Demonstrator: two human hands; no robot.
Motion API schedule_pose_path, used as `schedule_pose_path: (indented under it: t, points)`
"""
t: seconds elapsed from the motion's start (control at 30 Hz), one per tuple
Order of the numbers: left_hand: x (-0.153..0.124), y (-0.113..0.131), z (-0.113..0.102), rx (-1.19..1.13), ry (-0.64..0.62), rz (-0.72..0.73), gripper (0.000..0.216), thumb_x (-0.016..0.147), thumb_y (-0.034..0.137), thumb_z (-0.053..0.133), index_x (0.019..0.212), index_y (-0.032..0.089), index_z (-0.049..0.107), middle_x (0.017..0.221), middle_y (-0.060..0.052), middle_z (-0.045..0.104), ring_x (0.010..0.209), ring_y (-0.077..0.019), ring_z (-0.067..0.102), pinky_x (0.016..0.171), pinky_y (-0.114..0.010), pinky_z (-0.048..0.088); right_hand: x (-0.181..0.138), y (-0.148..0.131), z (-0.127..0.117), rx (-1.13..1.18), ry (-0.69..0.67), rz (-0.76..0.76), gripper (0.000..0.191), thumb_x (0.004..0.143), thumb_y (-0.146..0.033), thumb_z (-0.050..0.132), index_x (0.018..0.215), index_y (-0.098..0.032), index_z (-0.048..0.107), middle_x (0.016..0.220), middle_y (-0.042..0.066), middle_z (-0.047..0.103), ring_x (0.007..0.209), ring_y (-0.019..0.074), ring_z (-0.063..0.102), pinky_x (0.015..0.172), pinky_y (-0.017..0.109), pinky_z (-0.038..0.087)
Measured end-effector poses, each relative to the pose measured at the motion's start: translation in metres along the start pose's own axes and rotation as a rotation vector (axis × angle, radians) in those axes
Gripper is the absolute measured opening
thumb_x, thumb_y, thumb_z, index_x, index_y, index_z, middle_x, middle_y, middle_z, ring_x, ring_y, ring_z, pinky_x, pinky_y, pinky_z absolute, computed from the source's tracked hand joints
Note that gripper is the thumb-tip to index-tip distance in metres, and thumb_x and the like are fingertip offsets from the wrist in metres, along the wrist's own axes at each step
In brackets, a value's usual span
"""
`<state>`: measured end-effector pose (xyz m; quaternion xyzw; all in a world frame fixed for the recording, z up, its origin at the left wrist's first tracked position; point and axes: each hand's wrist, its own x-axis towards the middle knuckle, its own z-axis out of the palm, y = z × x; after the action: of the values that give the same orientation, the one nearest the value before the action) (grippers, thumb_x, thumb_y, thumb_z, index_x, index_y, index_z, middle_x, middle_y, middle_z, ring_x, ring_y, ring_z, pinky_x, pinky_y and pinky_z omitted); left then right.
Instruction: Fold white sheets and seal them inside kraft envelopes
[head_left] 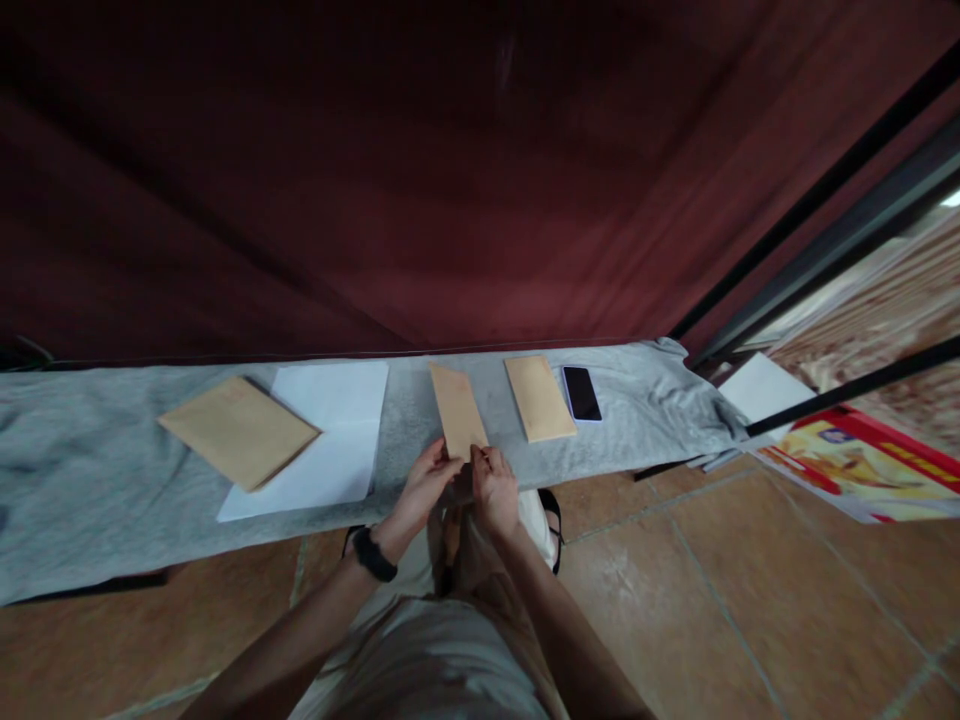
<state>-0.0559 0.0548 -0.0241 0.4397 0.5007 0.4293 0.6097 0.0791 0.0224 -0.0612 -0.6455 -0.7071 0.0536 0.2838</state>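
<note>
Both my hands meet at the near end of a long brown envelope (456, 408) that lies on a grey cloth-covered surface (90, 440). My left hand (427, 482), with a black band on its wrist, pinches the envelope's near left corner. My right hand (493, 488) pinches the near right corner, fingers closed. The envelope points away from me, slightly tilted to the left.
A second long brown envelope (539, 397) lies to the right, beside a black phone (581, 392). To the left are white sheets (330, 430) with a large brown envelope (238, 432) partly on them. A dark red curtain hangs behind. A colourful printed sheet (862, 465) is at the right.
</note>
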Motion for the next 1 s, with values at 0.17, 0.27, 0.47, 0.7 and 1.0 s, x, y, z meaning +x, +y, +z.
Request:
schedule_pose_path:
  t: [0.17, 0.27, 0.47, 0.7, 1.0]
  points:
    - [0.006, -0.003, 0.003, 0.046, -0.067, -0.079, 0.064, 0.076, 0.04, 0.078, 0.133, 0.019, 0.06, 0.107, -0.007, 0.072, 0.095, -0.0198, 0.069, 0.079, -0.029, 0.054, 0.013, 0.011, -0.015, 0.359, 0.179, 0.231, 0.034, 0.102, -0.029, 0.041, 0.111, -0.019, 0.073, 0.099, 0.011, 0.069, 0.086, 0.0219, 0.066, 0.078, 0.033, 0.055]
    - [0.007, -0.012, 0.006, 0.025, -0.015, -0.184, 0.058, 0.08, 0.041, 0.075, 0.131, 0.019, 0.061, 0.116, -0.01, 0.071, 0.096, -0.0201, 0.069, 0.076, -0.029, 0.055, 0.017, 0.017, -0.018, 0.625, 0.274, 0.412, 0.034, 0.099, -0.039, 0.046, 0.085, -0.017, 0.069, 0.082, 0.006, 0.067, 0.074, 0.0185, 0.065, 0.07, 0.031, 0.056]
    - [0.002, -0.02, 0.022, -0.136, -0.117, -0.185, 0.052, 0.073, 0.043, 0.082, 0.115, 0.017, 0.064, 0.096, -0.007, 0.074, 0.079, -0.0158, 0.07, 0.066, -0.024, 0.051, 0.009, 0.011, -0.012, 1.304, 0.208, 0.724, 0.029, 0.074, -0.044, 0.073, 0.068, -0.021, 0.057, 0.063, -0.004, 0.06, 0.059, 0.0137, 0.059, 0.065, 0.029, 0.055]
    - [0.007, -0.024, 0.023, -0.073, -0.066, -0.163, 0.04, 0.066, 0.028, 0.079, 0.101, 0.016, 0.063, 0.075, 0.001, 0.07, 0.054, -0.0089, 0.059, 0.051, -0.02, 0.042, 0.0, 0.012, -0.001, 1.459, 0.174, 0.885, 0.034, 0.063, -0.042, 0.081, 0.071, -0.021, 0.055, 0.064, -0.005, 0.062, 0.059, 0.0124, 0.063, 0.063, 0.026, 0.056]
    - [0.006, -0.026, 0.013, -0.01, -0.146, -0.138, 0.032, 0.067, 0.024, 0.073, 0.096, 0.015, 0.062, 0.06, 0.006, 0.06, 0.048, -0.0074, 0.051, 0.05, -0.019, 0.039, -0.005, 0.048, 0.003, 1.401, 0.221, 0.91, 0.04, 0.065, -0.05, 0.081, 0.078, -0.022, 0.055, 0.064, -0.006, 0.062, 0.057, 0.0124, 0.063, 0.061, 0.027, 0.059]
